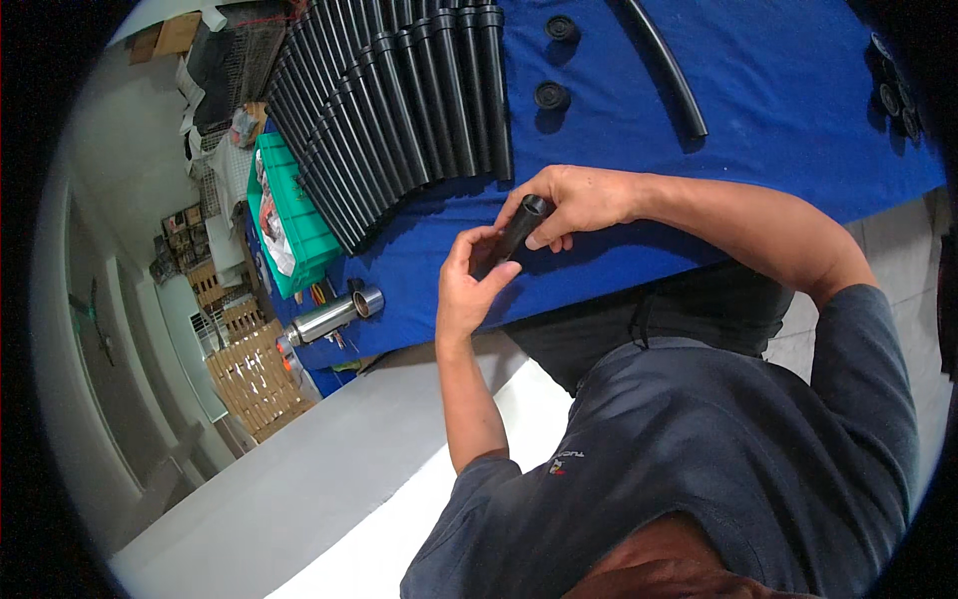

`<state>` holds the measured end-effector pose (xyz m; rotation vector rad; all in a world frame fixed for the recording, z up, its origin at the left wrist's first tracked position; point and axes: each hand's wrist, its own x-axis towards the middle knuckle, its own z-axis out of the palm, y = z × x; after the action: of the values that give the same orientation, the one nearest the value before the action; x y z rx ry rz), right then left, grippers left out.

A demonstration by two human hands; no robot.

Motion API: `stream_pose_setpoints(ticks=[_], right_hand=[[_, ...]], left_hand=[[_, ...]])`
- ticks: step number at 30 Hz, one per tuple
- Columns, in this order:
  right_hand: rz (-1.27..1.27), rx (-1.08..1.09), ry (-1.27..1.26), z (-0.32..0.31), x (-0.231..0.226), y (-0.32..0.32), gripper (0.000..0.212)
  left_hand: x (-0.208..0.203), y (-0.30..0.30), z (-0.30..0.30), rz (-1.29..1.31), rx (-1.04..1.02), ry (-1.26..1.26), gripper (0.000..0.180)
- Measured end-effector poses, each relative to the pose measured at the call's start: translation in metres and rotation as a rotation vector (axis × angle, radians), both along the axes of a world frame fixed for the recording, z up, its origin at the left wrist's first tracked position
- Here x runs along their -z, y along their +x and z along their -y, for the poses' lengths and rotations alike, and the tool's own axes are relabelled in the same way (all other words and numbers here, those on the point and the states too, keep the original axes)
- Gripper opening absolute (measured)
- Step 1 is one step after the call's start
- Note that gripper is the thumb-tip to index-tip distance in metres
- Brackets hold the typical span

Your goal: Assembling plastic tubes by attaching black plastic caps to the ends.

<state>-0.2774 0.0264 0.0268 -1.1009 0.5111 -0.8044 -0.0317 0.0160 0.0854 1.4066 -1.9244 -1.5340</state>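
Black tube is held in both hands at the near right corner of the row of capped black tubes, tilted, its open mouth facing up. The left hand curls round the lower part, thumb opposite fingers, hiding that end; the right hand grips beside the mouth between thumb and fingers. To handle it well, I would keep the lower hold firm, the upper one lighter, and fingertips off the rim. Right of the row sit two round black pieces; left of it stands a green crate.
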Motion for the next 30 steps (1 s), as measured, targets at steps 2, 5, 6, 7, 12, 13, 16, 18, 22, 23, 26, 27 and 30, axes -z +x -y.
stream_pose_setpoints(ticks=[2,5,6,7,12,13,16,18,22,23,26,27,30], right_hand=[[-0.011,-0.008,-0.004,0.000,-0.002,-0.001,0.040],[0.000,-0.063,-0.055,0.000,-0.002,-0.004,0.040],[0.032,-0.074,-0.055,0.000,-0.001,-0.004,0.040],[0.065,-0.084,-0.055,0.000,-0.001,-0.004,0.040],[0.049,-0.058,-0.051,0.000,-0.002,-0.002,0.040],[0.043,-0.052,-0.053,0.000,-0.002,-0.002,0.041],[0.036,-0.028,-0.039,0.001,0.001,-0.002,0.041],[0.028,-0.026,-0.036,0.000,0.001,-0.003,0.042],[0.047,-0.006,-0.019,0.001,0.000,-0.001,0.042],[0.045,-0.006,-0.019,0.002,0.000,-0.001,0.042],[0.022,0.001,-0.027,0.002,-0.001,-0.003,0.042],[0.013,0.004,-0.033,0.002,0.000,-0.003,0.043],[0.005,0.004,-0.046,0.003,0.000,-0.002,0.044]], left_hand=[[0.002,0.002,0.001,0.283,0.073,-0.190,0.048],[-0.004,0.002,-0.001,0.162,0.034,-0.070,0.036],[-0.004,0.003,0.000,0.164,0.036,-0.069,0.036],[-0.004,0.005,0.001,0.102,0.024,-0.019,0.036],[-0.003,0.013,0.008,0.054,0.056,0.076,0.034],[-0.003,0.011,0.010,0.064,0.118,-0.029,0.036],[-0.003,0.008,0.013,0.083,0.197,-0.140,0.039],[-0.003,0.008,0.013,0.094,0.212,-0.147,0.041],[-0.002,0.009,0.010,0.049,0.081,-0.019,0.042],[0.000,0.010,0.010,0.046,0.037,0.016,0.042],[0.001,0.006,0.010,0.016,-0.006,0.028,0.039],[0.000,0.004,0.008,0.015,-0.004,0.027,0.039],[0.001,0.005,0.003,-0.022,-0.017,-0.014,0.038]])
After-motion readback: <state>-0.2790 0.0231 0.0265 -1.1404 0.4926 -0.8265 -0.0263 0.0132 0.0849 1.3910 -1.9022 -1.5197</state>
